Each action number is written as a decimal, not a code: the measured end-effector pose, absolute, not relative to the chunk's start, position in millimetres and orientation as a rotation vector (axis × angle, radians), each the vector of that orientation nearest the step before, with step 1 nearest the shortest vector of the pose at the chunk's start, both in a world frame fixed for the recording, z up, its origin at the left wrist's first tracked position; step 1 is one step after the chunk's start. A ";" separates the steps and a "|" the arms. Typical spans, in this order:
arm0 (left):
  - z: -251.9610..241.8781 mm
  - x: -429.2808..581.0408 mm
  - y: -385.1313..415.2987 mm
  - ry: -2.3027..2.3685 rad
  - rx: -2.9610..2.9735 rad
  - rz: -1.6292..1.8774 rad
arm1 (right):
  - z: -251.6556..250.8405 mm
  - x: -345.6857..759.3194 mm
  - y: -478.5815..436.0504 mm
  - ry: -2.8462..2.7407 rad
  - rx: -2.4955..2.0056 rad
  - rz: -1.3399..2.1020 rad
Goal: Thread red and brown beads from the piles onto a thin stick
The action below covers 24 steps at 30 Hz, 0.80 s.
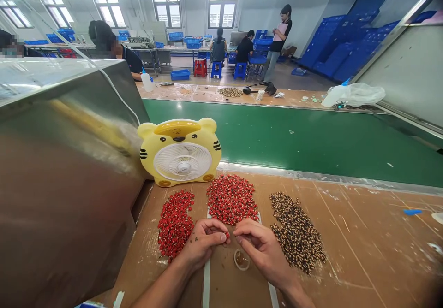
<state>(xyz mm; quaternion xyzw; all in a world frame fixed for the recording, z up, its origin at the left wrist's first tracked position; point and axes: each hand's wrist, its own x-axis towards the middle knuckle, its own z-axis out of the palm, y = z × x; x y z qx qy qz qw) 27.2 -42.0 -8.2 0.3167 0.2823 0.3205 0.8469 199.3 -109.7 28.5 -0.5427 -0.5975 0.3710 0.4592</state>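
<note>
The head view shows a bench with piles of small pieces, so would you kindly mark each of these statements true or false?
1. The left hand and right hand are bare. True.
2. The speckled brown pieces lie left of the red pieces. False: they lie to the right.
3. The yellow fan has a tiger face. True.
4. The standing co-worker holds a blue crate. False: that person holds a pink folder.

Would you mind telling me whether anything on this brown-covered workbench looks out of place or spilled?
One thing stands out: a small blue scrap lies alone on the scuffed brown cardboard bench covering, well right of the red oblong pieces and brown speckled pieces, and matching neither pile.
</note>
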 end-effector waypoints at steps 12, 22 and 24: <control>-7.2 27.7 -41.7 0.601 0.728 0.671 | 28.6 195.3 -109.2 -1.621 -1.314 0.834; -17.4 27.8 -42.4 0.649 0.792 0.698 | 28.3 194.8 -109.4 -1.648 -1.353 0.847; -16.0 27.9 -41.9 0.686 0.848 0.711 | 26.8 193.4 -110.6 -1.621 -1.369 0.818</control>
